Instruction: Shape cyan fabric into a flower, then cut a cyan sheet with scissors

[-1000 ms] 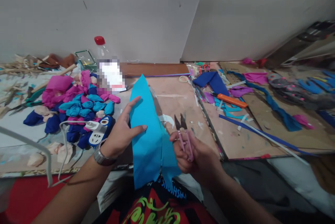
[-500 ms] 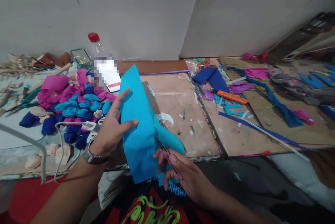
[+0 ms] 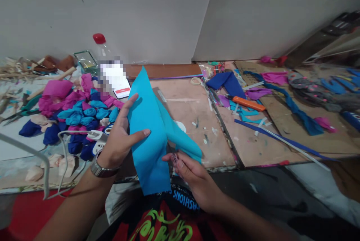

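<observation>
My left hand (image 3: pixel 120 132) grips a large bright-blue sheet of crepe paper (image 3: pixel 146 132) by its left side, thumb on the front and the other fingers mostly behind. In my right hand (image 3: pixel 194 175) is a pair of scissors (image 3: pixel 174 155), set at the right edge of the sheet. The paper is slit there, and a part of it flares out to the right beyond the blades. Much of the scissors is hidden by my fingers and the paper.
Pink, blue and cream wrapped bundles (image 3: pixel 87 111) are heaped at left, beside a lit phone (image 3: pixel 122 91), a red-capped bottle (image 3: pixel 99 38) and a power strip (image 3: pixel 98 146). At right lie an orange cutter (image 3: pixel 249 103), a dark-blue strip (image 3: pixel 275 136) and paper scraps.
My right hand and the scissors have moved slightly up and left, with the fingers drawn closer together. The paper's right-hand part has spread further out. My left hand keeps its hold.
</observation>
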A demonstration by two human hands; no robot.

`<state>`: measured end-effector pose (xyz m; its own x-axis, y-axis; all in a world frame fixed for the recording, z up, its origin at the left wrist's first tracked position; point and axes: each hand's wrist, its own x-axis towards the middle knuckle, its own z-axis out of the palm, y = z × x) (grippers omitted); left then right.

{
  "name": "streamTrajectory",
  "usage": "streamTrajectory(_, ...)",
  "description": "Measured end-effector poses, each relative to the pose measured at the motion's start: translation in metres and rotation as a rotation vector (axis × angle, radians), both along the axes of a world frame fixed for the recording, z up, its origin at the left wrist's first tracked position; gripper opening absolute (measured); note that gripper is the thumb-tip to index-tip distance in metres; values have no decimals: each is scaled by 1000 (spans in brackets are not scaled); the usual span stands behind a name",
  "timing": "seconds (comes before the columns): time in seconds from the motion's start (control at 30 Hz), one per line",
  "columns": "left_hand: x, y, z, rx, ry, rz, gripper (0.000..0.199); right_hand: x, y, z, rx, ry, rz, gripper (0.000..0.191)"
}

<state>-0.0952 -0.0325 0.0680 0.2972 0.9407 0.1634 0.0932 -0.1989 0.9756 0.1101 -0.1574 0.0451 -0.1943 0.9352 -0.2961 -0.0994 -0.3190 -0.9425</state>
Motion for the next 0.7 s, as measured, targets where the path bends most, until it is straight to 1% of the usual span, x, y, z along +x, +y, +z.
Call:
streamTrajectory(0.1,-1,0,1,35,15,-4,95,-3,0,-4,-90,137,33,50)
streamTrajectory(0.23,-2,-1,2,31,12,-15,94,-5,2,-10,-125,267,-49,54)
streamTrajectory(0.5,-4,-1,0,95,48,-20,96,-6,11,-6,-129,331,-108,44)
streamTrajectory(0.7,-6,-1,0,116,48,-23,95,-9,14,-6,-110,296,-178,39)
